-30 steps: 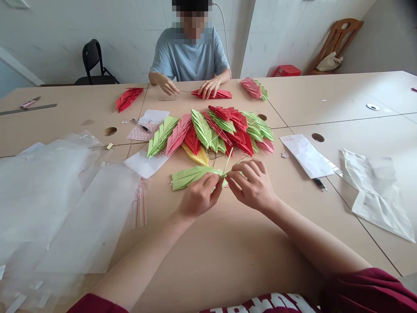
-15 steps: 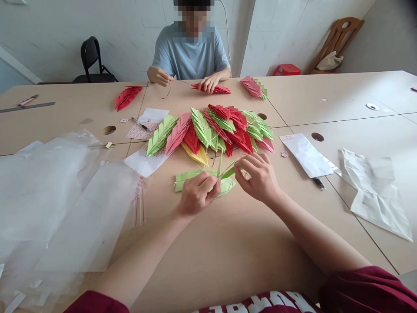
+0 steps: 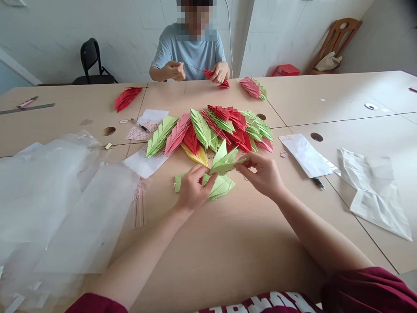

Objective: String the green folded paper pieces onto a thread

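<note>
Green paper leaf [image 3: 224,161] sits pinched between my right hand's [image 3: 261,174] fingertips, raised above the tabletop [image 3: 228,248], while my left hand [image 3: 194,192], fingers half open, rests on a longer green paper strand [image 3: 220,187], seemingly steadying it. Red and pink paper leaves [image 3: 240,140] pile toward the middle; a co-worker [image 3: 190,54] handles paper at the far edge.
</note>
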`<move>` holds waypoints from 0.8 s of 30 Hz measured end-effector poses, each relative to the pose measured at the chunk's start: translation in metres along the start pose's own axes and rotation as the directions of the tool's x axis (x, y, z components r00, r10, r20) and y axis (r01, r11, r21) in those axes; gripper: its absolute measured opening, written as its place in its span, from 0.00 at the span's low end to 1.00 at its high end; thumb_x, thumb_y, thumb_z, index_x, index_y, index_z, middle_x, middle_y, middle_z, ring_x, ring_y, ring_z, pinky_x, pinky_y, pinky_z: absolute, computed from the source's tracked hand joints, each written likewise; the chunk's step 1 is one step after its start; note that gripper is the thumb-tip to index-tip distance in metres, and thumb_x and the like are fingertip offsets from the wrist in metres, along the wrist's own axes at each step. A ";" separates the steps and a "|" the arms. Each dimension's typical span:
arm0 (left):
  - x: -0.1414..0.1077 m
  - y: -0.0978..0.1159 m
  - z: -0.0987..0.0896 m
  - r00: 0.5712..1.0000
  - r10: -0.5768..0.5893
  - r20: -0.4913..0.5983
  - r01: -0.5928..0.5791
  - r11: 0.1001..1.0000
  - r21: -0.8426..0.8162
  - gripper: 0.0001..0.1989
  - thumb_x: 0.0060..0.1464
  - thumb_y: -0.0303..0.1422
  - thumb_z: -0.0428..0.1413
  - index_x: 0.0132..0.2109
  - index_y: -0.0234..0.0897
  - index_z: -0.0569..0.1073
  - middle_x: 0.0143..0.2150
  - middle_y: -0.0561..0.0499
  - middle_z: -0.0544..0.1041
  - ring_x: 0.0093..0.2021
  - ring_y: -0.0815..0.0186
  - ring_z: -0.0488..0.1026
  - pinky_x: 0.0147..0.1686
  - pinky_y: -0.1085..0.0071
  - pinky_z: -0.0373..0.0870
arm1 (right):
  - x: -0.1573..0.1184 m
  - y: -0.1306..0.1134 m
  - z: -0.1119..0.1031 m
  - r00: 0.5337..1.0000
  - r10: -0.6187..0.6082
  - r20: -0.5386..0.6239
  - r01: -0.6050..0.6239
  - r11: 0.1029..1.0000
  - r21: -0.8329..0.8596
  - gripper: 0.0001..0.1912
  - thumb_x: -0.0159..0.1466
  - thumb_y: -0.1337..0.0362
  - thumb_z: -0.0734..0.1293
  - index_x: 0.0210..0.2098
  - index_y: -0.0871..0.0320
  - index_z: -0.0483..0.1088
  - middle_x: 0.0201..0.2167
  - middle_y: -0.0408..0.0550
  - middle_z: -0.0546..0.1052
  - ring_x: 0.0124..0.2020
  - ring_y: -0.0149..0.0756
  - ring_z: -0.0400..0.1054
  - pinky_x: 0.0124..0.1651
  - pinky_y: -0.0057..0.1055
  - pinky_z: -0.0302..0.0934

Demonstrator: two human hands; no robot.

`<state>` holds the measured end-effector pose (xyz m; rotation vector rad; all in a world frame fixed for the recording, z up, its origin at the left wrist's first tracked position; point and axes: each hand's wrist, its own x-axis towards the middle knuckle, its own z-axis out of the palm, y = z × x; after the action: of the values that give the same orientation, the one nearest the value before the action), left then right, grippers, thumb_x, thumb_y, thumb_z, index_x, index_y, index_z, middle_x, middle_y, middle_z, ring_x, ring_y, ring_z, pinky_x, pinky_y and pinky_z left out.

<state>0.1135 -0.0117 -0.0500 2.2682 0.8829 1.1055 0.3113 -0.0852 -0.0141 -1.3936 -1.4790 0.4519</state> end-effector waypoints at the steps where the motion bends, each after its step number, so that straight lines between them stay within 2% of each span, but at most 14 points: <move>1: 0.000 0.001 0.001 0.999 -0.010 0.031 0.010 1.000 -0.015 0.14 0.57 0.35 0.59 0.27 0.36 0.65 0.24 0.56 0.62 0.23 0.73 0.58 0.25 0.73 0.56 | 0.000 0.000 0.001 0.999 0.035 0.003 -0.035 0.999 0.040 0.06 0.63 0.63 0.67 0.31 0.57 0.69 0.25 0.42 0.71 0.24 0.28 0.63 0.27 0.28 0.61; 4: -0.001 0.003 0.002 0.998 -0.009 0.061 0.013 0.998 -0.057 0.19 0.56 0.34 0.59 0.22 0.36 0.59 0.21 0.57 0.57 0.22 0.73 0.55 0.24 0.72 0.53 | -0.001 0.004 0.007 1.000 0.020 -0.009 -0.020 1.000 0.017 0.08 0.62 0.62 0.68 0.28 0.57 0.68 0.24 0.42 0.69 0.25 0.29 0.62 0.28 0.28 0.60; 9: -0.001 0.005 0.002 0.999 -0.009 0.038 0.014 0.992 -0.129 0.11 0.56 0.32 0.58 0.28 0.35 0.67 0.24 0.55 0.64 0.24 0.72 0.60 0.25 0.73 0.58 | -0.005 0.009 0.017 0.990 -0.142 0.018 0.143 0.976 -0.163 0.05 0.59 0.67 0.69 0.27 0.57 0.70 0.25 0.42 0.70 0.26 0.29 0.63 0.29 0.27 0.61; 14: -0.002 0.007 0.003 0.999 0.012 0.043 -0.005 0.989 -0.150 0.08 0.55 0.32 0.59 0.29 0.35 0.70 0.26 0.53 0.69 0.28 0.70 0.66 0.29 0.73 0.63 | -0.012 0.011 0.027 0.981 -0.191 -0.018 0.182 0.956 -0.231 0.05 0.60 0.67 0.68 0.27 0.57 0.70 0.25 0.43 0.73 0.24 0.29 0.65 0.27 0.26 0.61; 18: -0.003 0.009 0.004 0.997 -0.011 0.077 0.025 0.983 -0.181 0.08 0.55 0.32 0.59 0.30 0.34 0.71 0.26 0.52 0.70 0.27 0.70 0.67 0.28 0.73 0.64 | -0.015 0.015 0.035 0.965 -0.250 -0.080 0.216 0.929 -0.300 0.05 0.56 0.69 0.68 0.24 0.56 0.68 0.23 0.42 0.73 0.22 0.28 0.65 0.25 0.26 0.61; 21: -0.004 0.009 0.003 0.994 -0.030 0.109 0.054 0.974 -0.220 0.08 0.56 0.33 0.58 0.30 0.34 0.71 0.27 0.51 0.72 0.27 0.68 0.68 0.29 0.71 0.65 | -0.012 0.017 0.032 0.960 -0.259 -0.106 0.217 0.929 -0.300 0.06 0.54 0.71 0.68 0.23 0.56 0.68 0.22 0.41 0.73 0.21 0.28 0.65 0.25 0.26 0.62; 24: -0.005 0.008 0.001 0.993 0.005 0.115 0.019 0.979 -0.203 0.09 0.55 0.33 0.59 0.29 0.35 0.71 0.27 0.50 0.72 0.29 0.66 0.69 0.31 0.70 0.66 | -0.005 0.017 0.020 0.967 -0.228 -0.115 0.186 0.937 -0.294 0.06 0.55 0.73 0.66 0.27 0.56 0.71 0.25 0.42 0.75 0.24 0.29 0.67 0.28 0.26 0.65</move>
<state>0.1149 -0.0212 -0.0483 2.1343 0.6977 1.0022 0.3023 -0.0782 -0.0379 -1.4344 -1.5908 0.0017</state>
